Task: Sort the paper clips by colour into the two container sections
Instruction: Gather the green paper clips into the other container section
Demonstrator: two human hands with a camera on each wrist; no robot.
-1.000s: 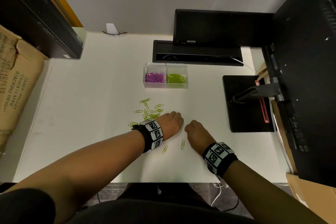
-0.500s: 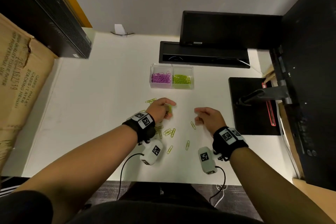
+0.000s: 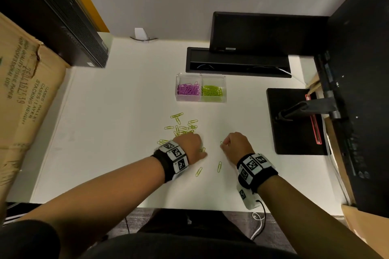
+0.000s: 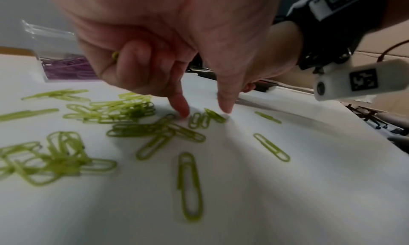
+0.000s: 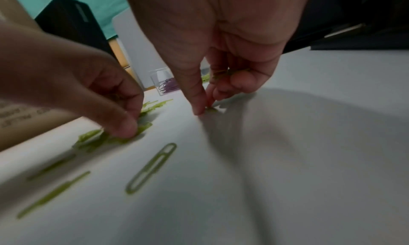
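1. Reaching down to the white desk [image 3: 117, 132], the left hand [image 3: 190, 147] sets forefinger and thumb either side of green clips [image 4: 205, 120], with other green clips curled in its palm.
2. Pinching one green clip [image 5: 210, 108] off the desk, the right hand [image 3: 236, 146] holds more in its curled fingers.
3. Scattered green clips [image 3: 183, 126] lie near the container [image 3: 201, 99], purple clips [image 3: 188, 90] left, green right.

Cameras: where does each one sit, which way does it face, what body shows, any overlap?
Head: above the desk, looking down; both forearms, left hand, right hand.
Left wrist: under the left wrist, looking along the fingers at loose green clips.
Right wrist: under the right wrist, looking at its fingertips pinching a green clip; left hand too.
Shared: all three show the container with its purple clips.
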